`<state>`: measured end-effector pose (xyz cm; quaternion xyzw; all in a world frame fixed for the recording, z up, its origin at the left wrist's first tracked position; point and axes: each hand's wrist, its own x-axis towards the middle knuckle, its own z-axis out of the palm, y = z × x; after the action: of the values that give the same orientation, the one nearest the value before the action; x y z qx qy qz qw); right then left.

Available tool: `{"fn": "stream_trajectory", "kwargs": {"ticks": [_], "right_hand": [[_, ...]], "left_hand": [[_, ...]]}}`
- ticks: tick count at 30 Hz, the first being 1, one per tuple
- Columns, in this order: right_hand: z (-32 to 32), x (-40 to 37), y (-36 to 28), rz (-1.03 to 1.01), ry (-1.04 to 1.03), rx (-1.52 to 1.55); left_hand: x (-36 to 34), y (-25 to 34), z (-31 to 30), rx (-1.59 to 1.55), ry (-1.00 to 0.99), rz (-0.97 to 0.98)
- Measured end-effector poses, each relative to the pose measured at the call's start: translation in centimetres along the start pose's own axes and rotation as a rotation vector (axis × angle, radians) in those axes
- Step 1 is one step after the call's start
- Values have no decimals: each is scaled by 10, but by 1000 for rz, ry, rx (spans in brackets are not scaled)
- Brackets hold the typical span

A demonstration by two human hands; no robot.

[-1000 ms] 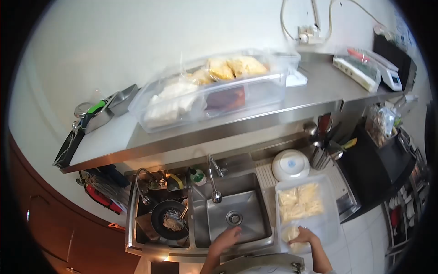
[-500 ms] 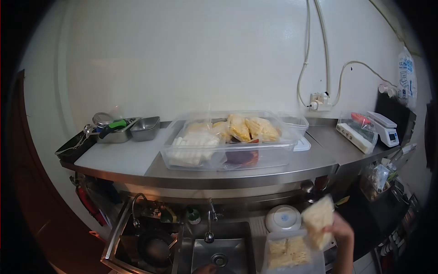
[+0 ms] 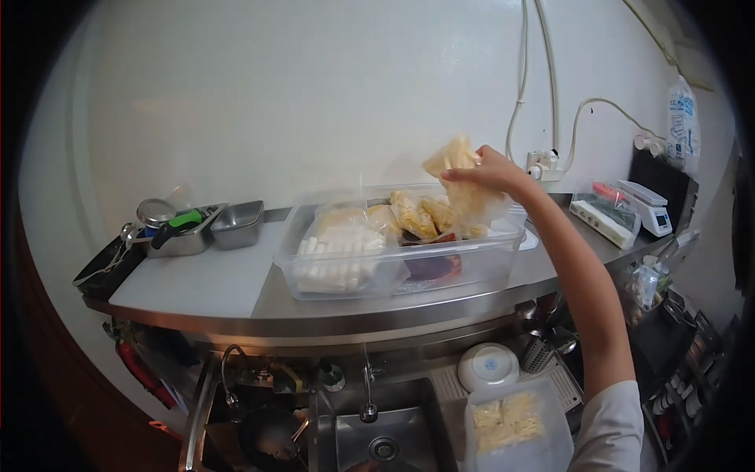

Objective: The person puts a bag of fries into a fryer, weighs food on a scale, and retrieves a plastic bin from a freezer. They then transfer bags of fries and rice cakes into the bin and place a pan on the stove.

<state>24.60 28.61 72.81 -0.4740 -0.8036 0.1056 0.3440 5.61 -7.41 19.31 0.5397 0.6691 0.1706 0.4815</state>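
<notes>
My right hand (image 3: 494, 171) reaches over the counter and grips a clear bag of pale yellow strips (image 3: 458, 161). It is above the right part of a large clear plastic tub (image 3: 487, 271). In that tub lie a bag of white sticks (image 3: 338, 256), several bags of yellow food (image 3: 413, 214) and a dark red pack (image 3: 432, 269) low at the front. Below, near my right forearm, a smaller translucent tub (image 3: 556, 409) holds similar pale strips (image 3: 507, 421). Only a sliver of my left hand (image 3: 364, 466) shows at the bottom edge; its fingers are hidden.
A white board (image 3: 197, 271) and metal trays (image 3: 238, 226) are on the counter's left. Toward the right are a digital scale (image 3: 649, 206) and a bagged white block (image 3: 604, 224). Beneath are a sink (image 3: 381, 421), a pan (image 3: 267, 433) and an upturned white bowl (image 3: 487, 368).
My right hand has lifted the bag of pale yellow strips from beside the smaller tub up and left to the large tub. The view has also shifted slightly.
</notes>
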Motion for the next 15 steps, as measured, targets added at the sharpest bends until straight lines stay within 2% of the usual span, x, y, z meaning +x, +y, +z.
{"fn": "stream_trajectory", "kwargs": {"ticks": [2, 6, 8, 10, 12, 14, 15], "right_hand": [[14, 20, 7, 114, -61, -86], [33, 48, 36, 108, -114, -288], [32, 31, 28, -312, 304, -758], [23, 27, 22, -446, 454, -549], [-1, -13, 8, -408, 259, -497], [-24, -75, 4, -495, 173, -466], [-24, -110, 7, -434, 115, -447]], "left_hand": [[29, -56, 14, -14, 26, 96], [34, -68, -8, 83, -33, 41], [54, -97, -9, 33, 33, 105], [58, -116, -9, -55, 75, 54], [26, -27, -37, 192, 142, 13], [23, -11, -36, 187, 248, 81], [14, 8, -38, 155, 231, 94]]}}
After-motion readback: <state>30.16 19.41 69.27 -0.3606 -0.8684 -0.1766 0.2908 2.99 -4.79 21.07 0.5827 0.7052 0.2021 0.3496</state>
